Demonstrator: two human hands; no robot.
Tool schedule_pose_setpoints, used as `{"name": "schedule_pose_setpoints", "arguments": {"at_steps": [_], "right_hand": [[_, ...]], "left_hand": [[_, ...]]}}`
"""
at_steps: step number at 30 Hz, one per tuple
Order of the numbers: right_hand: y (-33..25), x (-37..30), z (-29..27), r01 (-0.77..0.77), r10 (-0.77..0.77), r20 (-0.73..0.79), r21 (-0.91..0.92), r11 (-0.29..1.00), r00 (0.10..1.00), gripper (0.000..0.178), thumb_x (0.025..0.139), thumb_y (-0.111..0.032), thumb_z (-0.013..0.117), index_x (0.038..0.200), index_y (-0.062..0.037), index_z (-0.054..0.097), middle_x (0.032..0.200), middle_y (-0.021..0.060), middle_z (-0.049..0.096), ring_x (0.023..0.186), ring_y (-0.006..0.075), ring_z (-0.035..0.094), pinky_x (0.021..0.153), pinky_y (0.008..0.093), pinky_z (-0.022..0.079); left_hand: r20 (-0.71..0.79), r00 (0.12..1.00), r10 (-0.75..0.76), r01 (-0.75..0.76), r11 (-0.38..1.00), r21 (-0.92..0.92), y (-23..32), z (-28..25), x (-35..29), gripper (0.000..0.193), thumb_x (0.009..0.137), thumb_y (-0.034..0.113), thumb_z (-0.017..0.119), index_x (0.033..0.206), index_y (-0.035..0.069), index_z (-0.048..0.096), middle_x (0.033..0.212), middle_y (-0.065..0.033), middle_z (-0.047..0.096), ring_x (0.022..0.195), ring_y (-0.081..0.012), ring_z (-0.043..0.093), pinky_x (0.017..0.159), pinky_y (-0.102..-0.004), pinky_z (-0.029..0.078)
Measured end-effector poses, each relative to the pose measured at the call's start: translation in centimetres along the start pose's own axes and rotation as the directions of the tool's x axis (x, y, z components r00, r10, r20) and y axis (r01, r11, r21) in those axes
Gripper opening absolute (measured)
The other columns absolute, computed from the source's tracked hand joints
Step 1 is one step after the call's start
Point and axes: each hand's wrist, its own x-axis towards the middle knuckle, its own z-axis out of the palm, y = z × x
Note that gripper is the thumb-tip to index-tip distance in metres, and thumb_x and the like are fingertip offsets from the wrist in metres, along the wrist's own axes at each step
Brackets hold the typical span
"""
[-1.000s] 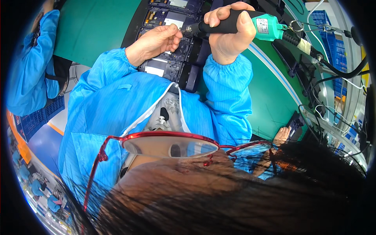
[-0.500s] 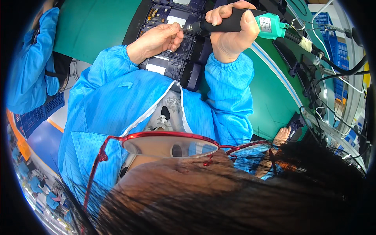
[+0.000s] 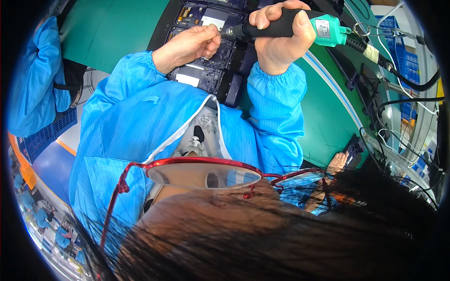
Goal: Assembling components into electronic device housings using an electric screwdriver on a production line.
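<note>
My right hand (image 3: 285,47) is wrapped around an electric screwdriver (image 3: 274,24) with a black grip and a green rear end. It is held nearly level, its metal nose pointing left. My left hand (image 3: 190,47) is closed, thumb and forefinger pinched right at the driver's tip. Whatever lies between those fingertips is too small to make out. Under both hands is a row of dark electronic device housings (image 3: 224,52) with circuit parts and white patches, partly hidden by my left hand.
A green work table (image 3: 112,35) carries the housings. A cable (image 3: 412,85) runs from the screwdriver's rear to the right, near a metal frame and blue bins (image 3: 410,65). A co-worker's blue sleeve (image 3: 35,79) is at far left; another person's hand (image 3: 337,163) is at lower right.
The screwdriver and my right hand have shifted slightly to the right. My left hand stays pinched by the tip, almost in the same place.
</note>
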Motion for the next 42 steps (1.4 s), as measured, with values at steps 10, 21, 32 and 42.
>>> {"name": "schedule_pose_setpoints", "arguments": {"at_steps": [10,21,32,42], "right_hand": [[0.2,-0.1,0.2,-0.006,0.005,-0.025,-0.057,0.998,1.000,0.024,0.087,-0.027,0.057,0.101,-0.0075,0.052,0.075,0.0068,0.056,0.058,0.0191,0.055,0.057,0.0360,0.046],[-3.9,-2.7,1.1,-0.119,0.092,-0.128,-0.228,0.966,0.988,0.032,0.081,-0.036,0.052,0.096,-0.0085,0.056,0.068,0.0094,0.055,0.055,0.0227,0.051,0.055,0.0402,0.043],[-1.8,-6.6,1.8,-0.203,0.154,-0.169,-0.332,0.921,0.973,0.026,0.076,-0.015,0.063,0.091,0.0049,0.052,0.063,0.0098,0.057,0.052,0.0164,0.055,0.050,0.0283,0.047],[-1.0,-6.9,0.5,-0.254,0.147,-0.225,-0.585,0.770,0.963,0.018,0.083,-0.008,0.056,0.096,0.0011,0.047,0.065,0.0073,0.054,0.054,0.0147,0.052,0.053,0.0264,0.045]], "left_hand": [[-0.089,0.996,0.025,-0.018,0.997,0.074,-0.2,0.4,0.3,0.037,0.093,0.040,0.050,0.089,0.005,0.059,0.066,0.0027,0.048,0.063,-0.0094,0.044,0.060,-0.0236,0.038],[-0.080,0.976,0.200,-0.132,0.847,0.514,-0.7,2.5,-0.3,0.027,0.085,0.020,0.066,0.071,0.011,0.044,0.064,0.0098,0.039,0.056,-0.0013,0.033,0.048,-0.0201,0.027],[0.037,0.975,0.220,-0.047,0.038,0.998,-0.7,2.0,-0.5,0.040,0.062,0.030,0.078,0.071,0.005,0.048,0.064,-0.0135,0.055,0.066,-0.0330,0.056,0.058,-0.0435,0.040],[0.017,0.988,0.156,-0.022,0.031,0.999,-0.2,3.0,0.0,0.037,0.064,0.028,0.077,0.069,0.004,0.049,0.063,-0.0134,0.054,0.064,-0.0327,0.056,0.057,-0.0425,0.040]]}}
